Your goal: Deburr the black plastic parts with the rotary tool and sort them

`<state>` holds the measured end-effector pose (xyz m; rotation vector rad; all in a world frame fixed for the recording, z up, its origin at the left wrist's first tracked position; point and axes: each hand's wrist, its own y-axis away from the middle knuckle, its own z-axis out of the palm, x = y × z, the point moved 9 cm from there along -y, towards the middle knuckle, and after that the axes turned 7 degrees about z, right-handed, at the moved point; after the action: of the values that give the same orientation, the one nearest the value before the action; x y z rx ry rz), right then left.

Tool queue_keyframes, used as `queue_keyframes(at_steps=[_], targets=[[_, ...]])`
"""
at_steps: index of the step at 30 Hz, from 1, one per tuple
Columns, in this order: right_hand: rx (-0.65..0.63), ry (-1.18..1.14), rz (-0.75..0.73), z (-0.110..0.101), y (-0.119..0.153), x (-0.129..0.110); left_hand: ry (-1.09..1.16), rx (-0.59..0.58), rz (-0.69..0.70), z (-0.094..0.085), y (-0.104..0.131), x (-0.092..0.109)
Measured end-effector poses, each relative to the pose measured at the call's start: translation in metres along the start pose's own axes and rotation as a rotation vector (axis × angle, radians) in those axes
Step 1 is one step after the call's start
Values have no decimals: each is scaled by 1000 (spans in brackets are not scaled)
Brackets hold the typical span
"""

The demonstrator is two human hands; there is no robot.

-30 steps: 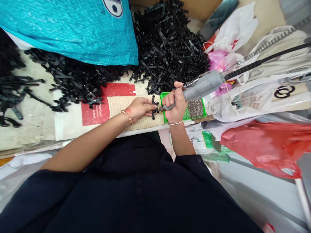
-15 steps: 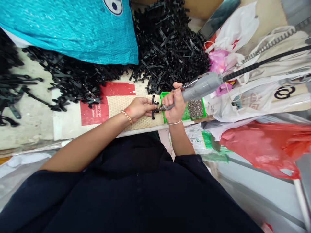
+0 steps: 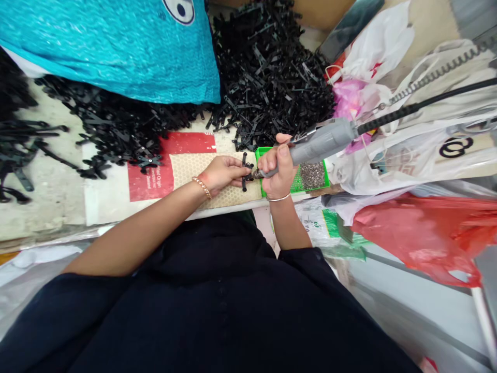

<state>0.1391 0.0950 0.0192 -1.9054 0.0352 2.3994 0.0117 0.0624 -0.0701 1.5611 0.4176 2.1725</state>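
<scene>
My left hand [image 3: 224,172] is closed on a small black plastic part [image 3: 245,183] with several arms, pinched between thumb and fingers above the beige honeycomb mat [image 3: 217,199]. My right hand [image 3: 280,168] wraps round a grey electric screwdriver [image 3: 324,143], its thumb lying along the body. The driver's tip points left and meets the black part, or is very close to it; the exact contact is too small to tell. Under and behind the right hand sits a green tray [image 3: 328,182] with many small metal screws [image 3: 312,175] in its right side.
Big heaps of black plastic parts [image 3: 272,77] lie at the back and left. A blue bag [image 3: 116,46] covers some of them. Plastic bags, including a red bag [image 3: 423,233], crowd the right. The driver's black cable [image 3: 435,101] and a coiled cord [image 3: 438,72] run off to the right.
Both hands stay almost where they were, still holding the black part and the screwdriver. The driver's rear end and cable have shifted slightly down.
</scene>
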Motion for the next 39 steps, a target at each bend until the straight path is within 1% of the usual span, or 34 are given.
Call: queue_keyframes(at_steps=[5, 12, 16, 19, 22, 25, 29, 32, 36, 39], targets=[[-24, -87, -38, 2, -1, -6, -13, 6, -3, 0, 0, 0], [-86, -144, -59, 5, 0, -1, -5, 2, 3, 1, 0, 1], [-86, -152, -82, 7, 2, -4, -7, -1, 14, 0, -1, 0], [-76, -157, -63, 8, 3, -4, -5, -4, 12, -1, -2, -2], [-52, -121, -51, 7, 4, -3, -8, -7, 20, -2, -3, -3], [-63, -100, -68, 8, 5, -4, -9, -18, 28, -2, -4, -3], [-111, -106, -79, 12, 7, -4, -1, -51, 21, -2, -5, -4], [-161, -92, -27, 16, 5, 1, -11, -48, 18, -2, -5, -4], [-294, -70, 69, 25, -1, 13, -22, -12, 6, -4, -6, -5], [-393, -87, 106, 32, -4, 20, -13, -3, -5, -3, -4, -3]])
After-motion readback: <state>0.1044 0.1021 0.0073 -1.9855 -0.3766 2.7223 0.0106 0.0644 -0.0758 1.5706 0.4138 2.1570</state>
